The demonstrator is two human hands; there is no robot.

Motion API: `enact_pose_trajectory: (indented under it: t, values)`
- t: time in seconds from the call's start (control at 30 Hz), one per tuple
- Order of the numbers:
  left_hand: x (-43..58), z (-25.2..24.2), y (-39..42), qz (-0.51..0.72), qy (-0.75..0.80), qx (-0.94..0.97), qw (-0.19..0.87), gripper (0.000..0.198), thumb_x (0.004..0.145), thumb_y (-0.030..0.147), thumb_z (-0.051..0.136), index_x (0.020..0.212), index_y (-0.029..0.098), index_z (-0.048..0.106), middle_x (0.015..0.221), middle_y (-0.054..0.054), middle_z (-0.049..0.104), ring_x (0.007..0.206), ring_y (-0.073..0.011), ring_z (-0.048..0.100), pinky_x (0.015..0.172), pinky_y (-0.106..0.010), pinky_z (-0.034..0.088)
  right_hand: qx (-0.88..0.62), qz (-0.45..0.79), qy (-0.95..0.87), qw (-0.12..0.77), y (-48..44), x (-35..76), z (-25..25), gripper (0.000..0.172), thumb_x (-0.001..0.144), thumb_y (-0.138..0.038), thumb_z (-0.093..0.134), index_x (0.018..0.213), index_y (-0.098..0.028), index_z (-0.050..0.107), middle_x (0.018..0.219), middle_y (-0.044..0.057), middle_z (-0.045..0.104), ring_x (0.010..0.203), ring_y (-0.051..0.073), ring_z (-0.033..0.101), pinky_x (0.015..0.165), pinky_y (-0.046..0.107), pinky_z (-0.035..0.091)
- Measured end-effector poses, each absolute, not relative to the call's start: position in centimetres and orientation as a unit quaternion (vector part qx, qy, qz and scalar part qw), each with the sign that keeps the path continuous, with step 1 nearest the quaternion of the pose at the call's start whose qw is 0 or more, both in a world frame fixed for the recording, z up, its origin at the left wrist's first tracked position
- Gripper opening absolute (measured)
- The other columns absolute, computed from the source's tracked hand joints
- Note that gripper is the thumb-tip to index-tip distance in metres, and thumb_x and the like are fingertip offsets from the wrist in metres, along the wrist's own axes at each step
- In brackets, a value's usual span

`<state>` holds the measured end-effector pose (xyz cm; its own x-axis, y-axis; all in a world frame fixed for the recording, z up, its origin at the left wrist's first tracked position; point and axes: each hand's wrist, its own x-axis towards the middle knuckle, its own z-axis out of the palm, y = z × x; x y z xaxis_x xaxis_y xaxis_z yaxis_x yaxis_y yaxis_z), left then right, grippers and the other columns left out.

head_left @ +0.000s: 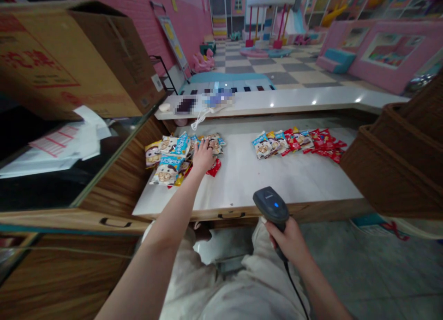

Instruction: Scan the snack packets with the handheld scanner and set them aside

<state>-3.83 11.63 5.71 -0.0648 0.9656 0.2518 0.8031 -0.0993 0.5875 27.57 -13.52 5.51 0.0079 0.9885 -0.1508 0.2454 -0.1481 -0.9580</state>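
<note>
My right hand is wrapped round the handle of a dark barcode scanner, which has a blue light on top and a black cable hanging down. The scanner is above my lap, near the desk's front edge. Farther left, my left hand rests over a pile of snack packets, its fingers stretched out. Blue-and-white, yellow and red packets make up this pile; my hand hides some of them. A second row of snack packets lies to the right, running from blue-and-white to red.
A large cardboard box and loose papers are on the counter at left. Along the raised ledge lie a white cable and blurred-out items. A brown woven object juts in at right. Play equipment stands beyond.
</note>
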Motion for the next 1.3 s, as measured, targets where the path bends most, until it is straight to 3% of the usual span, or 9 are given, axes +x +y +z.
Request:
enact_pose_trajectory:
  t: [0.17,0.27,0.37,0.43,0.57,0.67,0.9,1.3]
  values:
    - [-4.2,7.0,12.4,0.398,0.632,0.64,0.18,0.042,0.088,-0.004,0.072,0.126,0.012,0.076,0.159,-0.019,0.072,0.163,-0.0331,0.05,0.146,-0.056,0.013,-0.595,0.475,-0.514,0.395,-14.2,27.6,5.8,0.044,0.088,-0.056,0.078,0.058,-0.028,0.06,0.043,-0.001,0.058,0.039,0.018,0.056,0.049,0.029,0.044]
    - [-3.8,7.6,11.5,0.445,0.622,0.612,0.201,0.038,0.09,0.004,0.075,0.127,0.012,0.076,0.152,-0.02,0.075,0.157,-0.036,0.055,0.144,-0.057,0.023,-0.597,0.47,-0.514,0.398,-14.3,27.5,5.9,0.043,0.089,-0.055,0.076,0.059,-0.029,0.059,0.044,-0.001,0.058,0.039,0.018,0.055,0.049,0.03,0.043]
    - [-2.2,7.2,9.2,0.492,0.603,0.583,0.234,0.027,0.098,0.02,0.079,0.124,0.017,0.076,0.143,-0.017,0.079,0.148,-0.0355,0.065,0.135,-0.055,0.041,-0.589,0.465,-0.528,0.398,-14.0,27.2,6.2,0.043,0.088,-0.055,0.074,0.058,-0.03,0.056,0.043,-0.002,0.055,0.039,0.018,0.054,0.049,0.03,0.043]
    - [-0.5,6.2,6.9,0.559,0.562,0.514,0.33,0.026,0.098,0.035,0.083,0.119,0.021,0.076,0.13,-0.013,0.083,0.138,-0.0323,0.073,0.126,-0.051,0.053,-0.583,0.467,-0.536,0.393,-13.8,26.9,6.5,0.041,0.086,-0.055,0.074,0.058,-0.03,0.055,0.043,-0.003,0.054,0.039,0.018,0.054,0.049,0.03,0.044]
    - [2.9,3.4,2.4,0.605,0.461,0.271,0.59,0.048,0.085,0.051,0.095,0.114,0.02,0.074,0.111,-0.012,0.087,0.117,-0.0327,0.083,0.108,-0.049,0.066,-0.582,0.462,-0.544,0.391,-13.7,26.2,6.8,0.038,0.084,-0.055,0.074,0.061,-0.031,0.055,0.043,-0.003,0.055,0.038,0.019,0.055,0.048,0.03,0.045]
    - [4.2,2.0,0.4,0.587,0.434,0.204,0.652,0.058,0.08,0.053,0.099,0.12,0.018,0.075,0.114,-0.014,0.088,0.116,-0.0347,0.084,0.106,-0.049,0.068,-0.582,0.468,-0.541,0.387,-13.9,26.0,6.7,0.037,0.083,-0.057,0.075,0.063,-0.031,0.056,0.043,-0.004,0.055,0.037,0.018,0.055,0.046,0.029,0.044]
    - [4.3,1.2,-1.1,0.588,0.442,0.236,0.636,0.071,0.064,0.041,0.111,0.118,0.023,0.07,0.116,-0.009,0.089,0.114,-0.0319,0.086,0.107,-0.05,0.068,-0.58,0.49,-0.529,0.38,-14.2,25.3,6.4,0.038,0.082,-0.059,0.075,0.066,-0.031,0.056,0.042,-0.005,0.054,0.037,0.017,0.055,0.046,0.028,0.044]
    - [4.3,0.7,-1.6,0.582,0.454,0.288,0.61,0.075,0.061,0.046,0.111,0.119,0.023,0.07,0.113,-0.008,0.088,0.11,-0.0324,0.086,0.108,-0.053,0.067,-0.58,0.468,-0.539,0.393,-12.7,25.9,6.7,0.038,0.085,-0.058,0.079,0.068,-0.029,0.062,0.045,-0.003,0.058,0.038,0.018,0.057,0.045,0.027,0.046]
